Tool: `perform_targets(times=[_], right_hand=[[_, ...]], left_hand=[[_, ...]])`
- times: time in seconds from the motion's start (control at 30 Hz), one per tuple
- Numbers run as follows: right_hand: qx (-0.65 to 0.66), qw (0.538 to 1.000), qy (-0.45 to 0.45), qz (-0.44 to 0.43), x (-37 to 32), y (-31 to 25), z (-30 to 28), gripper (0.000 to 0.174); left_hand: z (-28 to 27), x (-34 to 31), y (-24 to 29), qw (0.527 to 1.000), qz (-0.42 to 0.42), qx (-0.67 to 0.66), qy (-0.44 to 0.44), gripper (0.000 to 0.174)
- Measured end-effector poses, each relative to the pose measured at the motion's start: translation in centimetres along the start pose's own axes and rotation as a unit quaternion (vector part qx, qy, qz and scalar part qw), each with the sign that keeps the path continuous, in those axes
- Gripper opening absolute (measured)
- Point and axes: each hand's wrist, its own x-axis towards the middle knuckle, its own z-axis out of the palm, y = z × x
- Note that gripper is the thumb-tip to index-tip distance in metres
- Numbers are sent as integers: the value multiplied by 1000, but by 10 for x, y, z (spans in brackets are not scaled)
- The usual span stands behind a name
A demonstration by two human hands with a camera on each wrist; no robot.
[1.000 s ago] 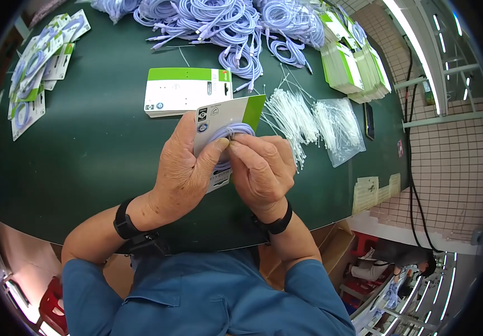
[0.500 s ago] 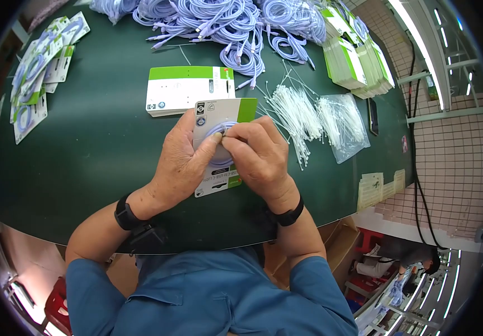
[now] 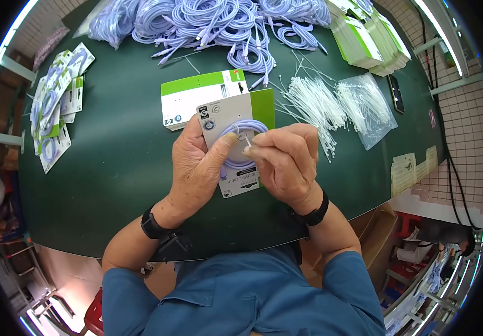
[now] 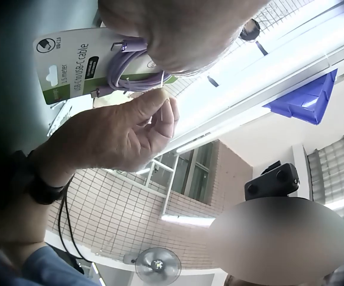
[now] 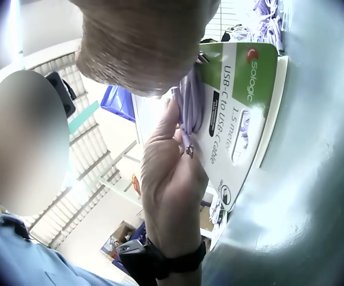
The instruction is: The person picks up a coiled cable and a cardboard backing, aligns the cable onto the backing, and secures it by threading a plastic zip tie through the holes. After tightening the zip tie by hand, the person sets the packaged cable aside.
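My left hand (image 3: 197,168) grips a white and green packaging card (image 3: 227,112) from its left edge, thumb pressed on the coiled purple cable (image 3: 240,162) that lies on the card's face. My right hand (image 3: 286,162) pinches the end of a thin white zip tie (image 3: 248,142) at the coil. In the left wrist view the card (image 4: 65,65) and the purple cable (image 4: 121,62) show from below, with the right hand (image 4: 112,140) pinching the tie. The right wrist view shows the card's (image 5: 243,107) green label and the cable (image 5: 190,107) against the left hand (image 5: 169,179).
A stack of blank cards (image 3: 197,95) lies just beyond my hands on the green table (image 3: 113,168). Loose purple cables (image 3: 213,22) are heaped at the far edge. White zip ties (image 3: 314,103) and a bag of them (image 3: 367,106) lie right. Finished cards (image 3: 54,112) lie left.
Both hands and the card have moved slightly right and nearer me. The right hand has drawn the white zip tie's end out from the coil, and more of the cable shows.
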Motion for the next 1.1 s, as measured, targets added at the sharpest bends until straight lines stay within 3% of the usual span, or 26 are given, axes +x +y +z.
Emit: perform_targets(times=[0.43, 1.1], right_hand=[[195, 978, -65, 24, -7, -13, 0, 29], [255, 963, -59, 58, -6, -12, -1, 27]], left_hand=[[-5, 3, 8, 999, -14, -42, 12, 36], [-6, 4, 2, 998, -53, -44, 11, 36]])
